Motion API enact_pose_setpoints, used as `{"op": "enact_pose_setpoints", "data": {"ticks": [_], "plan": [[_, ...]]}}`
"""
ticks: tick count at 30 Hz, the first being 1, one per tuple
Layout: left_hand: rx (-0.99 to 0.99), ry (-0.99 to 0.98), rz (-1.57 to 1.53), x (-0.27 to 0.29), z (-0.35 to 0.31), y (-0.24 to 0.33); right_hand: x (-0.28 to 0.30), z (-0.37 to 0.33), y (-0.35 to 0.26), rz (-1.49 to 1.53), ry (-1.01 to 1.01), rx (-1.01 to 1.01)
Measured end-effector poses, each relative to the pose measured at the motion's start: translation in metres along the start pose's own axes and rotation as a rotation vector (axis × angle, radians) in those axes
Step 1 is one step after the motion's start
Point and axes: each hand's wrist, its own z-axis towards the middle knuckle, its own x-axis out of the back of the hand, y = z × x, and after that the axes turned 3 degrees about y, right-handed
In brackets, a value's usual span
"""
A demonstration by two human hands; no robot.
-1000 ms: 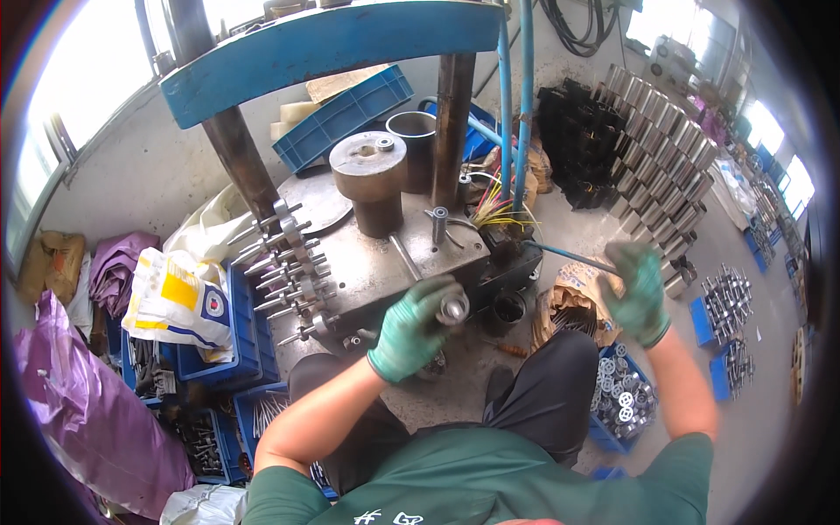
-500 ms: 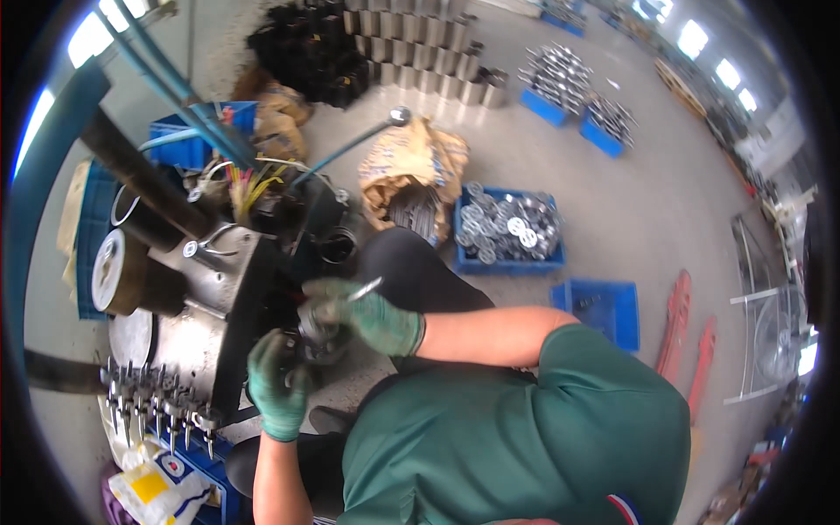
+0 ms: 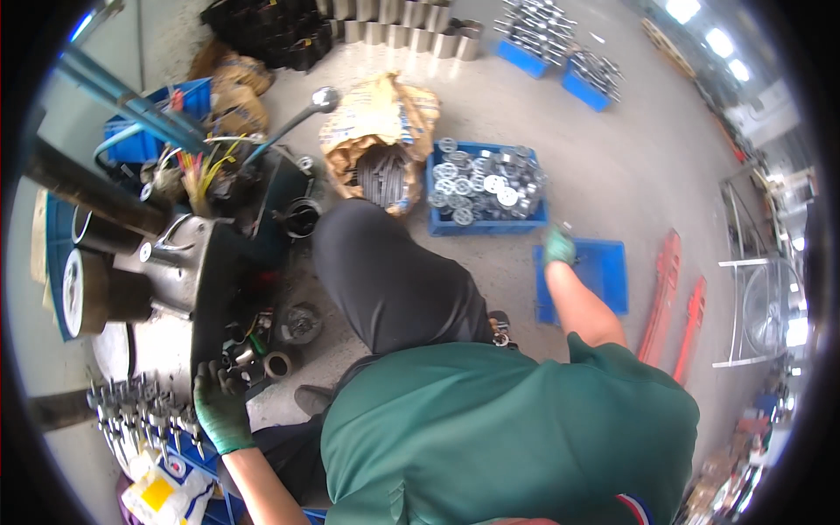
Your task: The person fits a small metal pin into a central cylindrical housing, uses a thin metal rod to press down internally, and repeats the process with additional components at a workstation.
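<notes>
My right hand [image 3: 560, 247], in a green glove, is out to the right at the near-left rim of a low blue bin [image 3: 610, 273]. Its fingers are closed, and a small pale bit shows at their tips, too small to name. My left hand [image 3: 222, 411], gloved alike, rests at the front edge of a metal machine table [image 3: 175, 346] with fingers apart. Beside it several metal parts with pointed pins [image 3: 144, 411] stand in a cluster on the table. Below the table edge lie a short metal ring [image 3: 278, 364] and a round metal part [image 3: 300, 324].
A blue bin [image 3: 486, 227] heaped with round metal discs [image 3: 477, 179] stands ahead, beside a torn paper sack [image 3: 381, 114] of metal pieces. A lever with a ball end [image 3: 325, 99] juts from the machine. Red metal bars [image 3: 662, 293] lie right.
My right hand has swung from the machine out to the right blue bin. My left hand has shifted left and down to the table edge. The view has shifted slightly.
</notes>
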Motion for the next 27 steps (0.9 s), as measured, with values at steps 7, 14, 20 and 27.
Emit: {"op": "enact_pose_setpoints", "data": {"ticks": [7, 14, 20, 27], "plan": [[-0.200, 0.648, -0.196, -0.009, -0.049, 0.010, -0.019, -0.081, 0.064, 1.128, -0.829, -0.852], [-0.400, 0.681, -0.430, -0.064, -0.062, 0.020, 0.029, -0.011, -0.072, 1.555, -0.217, -0.583], [-0.391, 0.696, -0.751, -0.067, -0.069, 0.033, 0.212, -0.018, -0.304, 1.393, -0.194, 0.669], [-0.480, 0.631, -0.817, -0.054, -0.048, 0.032, 0.452, -0.242, -0.509, 1.019, 0.161, 1.996]]}}
